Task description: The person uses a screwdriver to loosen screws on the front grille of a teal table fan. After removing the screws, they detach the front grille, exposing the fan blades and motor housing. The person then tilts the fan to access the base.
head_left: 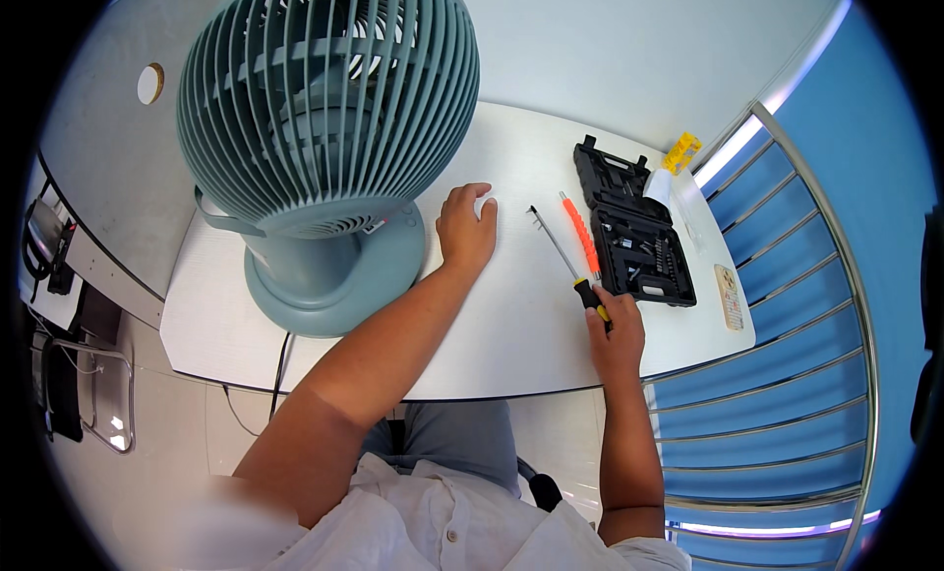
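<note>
A screwdriver (585,294) with a black and yellow handle is gripped in my right hand (618,337), near the table's front right. Its long metal shaft points away and to the left, with small dark bits at its tip that I cannot make out. My left hand (466,229) rests on the table just right of the fan's base, thumb and forefinger apart, nothing visible between them. The large grey-green fan (329,128) stands upright on the left, its slatted round cage above a round base. Beyond the screwdriver lies an orange flexible shaft (581,235).
An opened black tool case (644,260) with bits and sockets lies at the right. Behind it are a yellow object (681,153) and a white piece (658,187). Metal railing (836,227) borders the white table (511,345) on the right. A black cord (282,374) hangs over the front edge.
</note>
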`<state>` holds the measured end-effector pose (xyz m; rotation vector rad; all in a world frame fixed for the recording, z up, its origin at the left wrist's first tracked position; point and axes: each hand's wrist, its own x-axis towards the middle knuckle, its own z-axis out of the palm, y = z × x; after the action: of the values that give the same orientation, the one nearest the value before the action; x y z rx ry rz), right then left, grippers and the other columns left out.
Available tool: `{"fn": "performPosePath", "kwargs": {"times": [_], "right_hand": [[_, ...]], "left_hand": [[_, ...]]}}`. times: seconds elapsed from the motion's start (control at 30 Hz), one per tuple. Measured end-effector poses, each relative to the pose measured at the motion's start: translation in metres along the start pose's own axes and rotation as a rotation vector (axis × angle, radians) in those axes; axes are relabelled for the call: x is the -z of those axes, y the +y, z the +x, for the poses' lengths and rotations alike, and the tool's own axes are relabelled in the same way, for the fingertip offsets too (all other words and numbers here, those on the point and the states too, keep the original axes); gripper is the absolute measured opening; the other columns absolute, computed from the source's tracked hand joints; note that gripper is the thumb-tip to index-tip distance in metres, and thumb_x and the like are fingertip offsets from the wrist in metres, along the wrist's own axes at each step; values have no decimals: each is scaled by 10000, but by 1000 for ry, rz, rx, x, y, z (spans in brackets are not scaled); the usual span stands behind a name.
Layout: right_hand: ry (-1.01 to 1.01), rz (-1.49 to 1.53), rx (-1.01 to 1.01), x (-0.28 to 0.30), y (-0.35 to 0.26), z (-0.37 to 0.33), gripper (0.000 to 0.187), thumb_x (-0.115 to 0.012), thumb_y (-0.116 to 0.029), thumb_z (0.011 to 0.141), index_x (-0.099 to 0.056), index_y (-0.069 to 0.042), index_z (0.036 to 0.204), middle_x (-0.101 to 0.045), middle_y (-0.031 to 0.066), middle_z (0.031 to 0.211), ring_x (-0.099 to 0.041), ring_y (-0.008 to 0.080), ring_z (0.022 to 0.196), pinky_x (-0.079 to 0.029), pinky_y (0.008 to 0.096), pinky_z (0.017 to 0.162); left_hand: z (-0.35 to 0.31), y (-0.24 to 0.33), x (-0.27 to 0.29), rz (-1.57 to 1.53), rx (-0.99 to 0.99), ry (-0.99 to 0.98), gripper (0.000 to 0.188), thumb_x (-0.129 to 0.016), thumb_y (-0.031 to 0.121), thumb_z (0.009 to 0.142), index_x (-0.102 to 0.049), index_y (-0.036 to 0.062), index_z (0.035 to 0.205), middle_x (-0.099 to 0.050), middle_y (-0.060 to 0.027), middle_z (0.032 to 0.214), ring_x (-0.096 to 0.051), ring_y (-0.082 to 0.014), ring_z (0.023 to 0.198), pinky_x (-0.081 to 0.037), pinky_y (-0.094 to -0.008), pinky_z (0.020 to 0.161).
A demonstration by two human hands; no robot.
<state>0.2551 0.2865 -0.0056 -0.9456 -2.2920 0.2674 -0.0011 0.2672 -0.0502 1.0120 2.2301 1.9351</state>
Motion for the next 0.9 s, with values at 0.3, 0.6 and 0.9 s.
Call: {"fn": "performPosePath", "kwargs": {"times": [0.3, 0.6, 0.9], "right_hand": [[-14, 76, 24, 6, -10, 0, 331, -618, -45, 807, -650, -33, 1136, -506, 80, 827, -517, 209, 740, -424, 291, 680], [-40, 163, -38, 4, -14, -5, 334, -651, -74, 795, -668, -61, 1129, -533, 81, 849, -550, 232, 802, -454, 326, 717], [-4, 204, 19, -3, -10, -6, 328, -605, -26, 817, -648, -15, 1142, -493, 63, 808, -501, 174, 733, -409, 262, 678]], "left_hand": [[-3, 8, 1, -52, -86, -54, 144, -603, 184, 871, -655, 109, 983, -610, -65, 1082, -544, -260, 1068, -418, -381, 907], [-5, 12, -1, -219, -173, -227, 172, -537, 142, 924, -680, 49, 948, -609, -96, 1024, -562, -242, 989, -444, -334, 878], [-5, 13, -1, -237, -128, -238, 155, -550, 115, 915, -684, 37, 912, -626, -99, 987, -582, -246, 942, -462, -332, 839]]}}
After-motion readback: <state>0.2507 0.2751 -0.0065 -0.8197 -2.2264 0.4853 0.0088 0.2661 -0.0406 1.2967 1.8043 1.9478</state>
